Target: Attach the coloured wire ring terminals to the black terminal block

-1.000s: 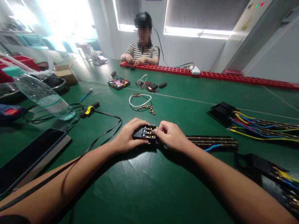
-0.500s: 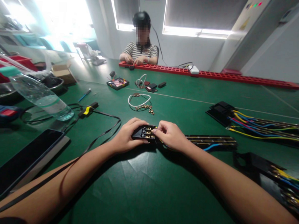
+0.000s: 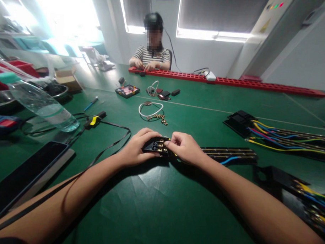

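My left hand (image 3: 135,147) is wrapped around a black terminal block (image 3: 148,146), thumb on the near side and fingers on the far side. Brass terminals (image 3: 160,145) show in its open top. At the block's right end my right hand (image 3: 185,147) is closed in a pinch, thumb and forefinger at the terminals; whatever lies between the fingertips is hidden. A black strip with brass rails (image 3: 230,153) and a short blue wire (image 3: 229,160) stretches from behind my right hand to the right. Beyond my hands lies a loose pile of small brass screws (image 3: 158,117).
A white cable loop (image 3: 151,110) lies ahead. On the left are a water bottle (image 3: 49,107), a phone (image 3: 27,176) and a black cable (image 3: 114,124). Wired black strips (image 3: 287,135) lie right. A person (image 3: 154,57) works across the table behind a red rail (image 3: 233,81).
Both hands stay on the terminal block, almost unmoved. The whole view has shifted very slightly; little else differs.
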Demonstrator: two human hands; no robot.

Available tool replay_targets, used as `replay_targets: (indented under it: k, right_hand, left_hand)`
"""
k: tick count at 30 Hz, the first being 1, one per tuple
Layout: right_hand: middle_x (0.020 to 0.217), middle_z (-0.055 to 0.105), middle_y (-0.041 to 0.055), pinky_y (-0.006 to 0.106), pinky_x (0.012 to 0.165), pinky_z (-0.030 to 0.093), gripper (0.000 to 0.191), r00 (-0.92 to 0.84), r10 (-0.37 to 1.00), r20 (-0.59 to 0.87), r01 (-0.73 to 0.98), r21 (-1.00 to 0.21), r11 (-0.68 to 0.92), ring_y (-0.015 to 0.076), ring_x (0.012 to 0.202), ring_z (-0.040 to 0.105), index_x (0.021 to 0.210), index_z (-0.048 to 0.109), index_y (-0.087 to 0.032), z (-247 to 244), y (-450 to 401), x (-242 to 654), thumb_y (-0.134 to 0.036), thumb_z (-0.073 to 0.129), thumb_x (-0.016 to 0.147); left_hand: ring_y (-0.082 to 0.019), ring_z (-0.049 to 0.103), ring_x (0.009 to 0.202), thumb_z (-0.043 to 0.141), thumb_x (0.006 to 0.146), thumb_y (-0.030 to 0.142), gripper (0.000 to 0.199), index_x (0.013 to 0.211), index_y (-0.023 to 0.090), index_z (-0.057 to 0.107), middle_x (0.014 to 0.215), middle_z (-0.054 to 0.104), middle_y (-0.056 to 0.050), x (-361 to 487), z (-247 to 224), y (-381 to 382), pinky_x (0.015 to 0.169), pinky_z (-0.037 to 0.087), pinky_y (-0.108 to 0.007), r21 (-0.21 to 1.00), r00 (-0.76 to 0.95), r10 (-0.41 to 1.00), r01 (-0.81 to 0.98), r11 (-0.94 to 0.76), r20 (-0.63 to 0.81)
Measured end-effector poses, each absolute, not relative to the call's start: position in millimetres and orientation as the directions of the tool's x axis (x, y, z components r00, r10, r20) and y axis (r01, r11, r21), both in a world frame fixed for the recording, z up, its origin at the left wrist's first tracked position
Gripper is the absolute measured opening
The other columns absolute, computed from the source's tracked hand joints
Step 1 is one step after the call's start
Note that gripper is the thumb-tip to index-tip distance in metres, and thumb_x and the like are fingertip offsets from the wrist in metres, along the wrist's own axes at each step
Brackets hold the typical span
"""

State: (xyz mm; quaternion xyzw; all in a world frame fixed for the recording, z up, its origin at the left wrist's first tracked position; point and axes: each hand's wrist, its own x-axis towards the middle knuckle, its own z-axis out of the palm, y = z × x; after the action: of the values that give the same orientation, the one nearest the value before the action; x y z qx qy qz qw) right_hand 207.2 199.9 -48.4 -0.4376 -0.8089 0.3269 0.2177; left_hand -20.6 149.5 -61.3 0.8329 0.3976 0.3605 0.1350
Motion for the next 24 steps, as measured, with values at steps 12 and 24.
replay_targets:
  k: [12, 24]
  right_hand:
    - [0.062, 0.055, -0.0023, 0.025, 0.055, 0.027, 0.032, -0.523, 0.852, 0.033, 0.568, -0.732, 0.377, 0.0111, 0.058, 0.046, 0.069, 0.052, -0.020, -48.5, 201.0, 208.1, -0.045, 0.062, 0.085]
    - [0.061, 0.053, -0.0032, 0.024, 0.055, 0.026, 0.033, -0.528, 0.849, 0.032, 0.574, -0.724, 0.384, 0.0105, 0.057, 0.044, 0.068, 0.051, -0.019, -48.6, 201.5, 207.7, -0.046, 0.062, 0.085]
  left_hand:
    - [-0.023, 0.059, 0.105, 0.073, 0.085, 0.043, 0.052, 0.129, 0.021, 0.056, 0.113, 0.059, -0.009, -22.6, -60.5, 149.5, 0.093, 0.052, -0.038, 0.484, 0.432, 0.754, 0.583, -0.652, 0.495]
    - [-0.023, 0.058, 0.104, 0.071, 0.086, 0.043, 0.052, 0.130, 0.021, 0.056, 0.113, 0.059, -0.009, -24.7, -54.7, 148.4, 0.092, 0.052, -0.038, 0.434, 0.452, 0.757, 0.628, -0.645, 0.471]
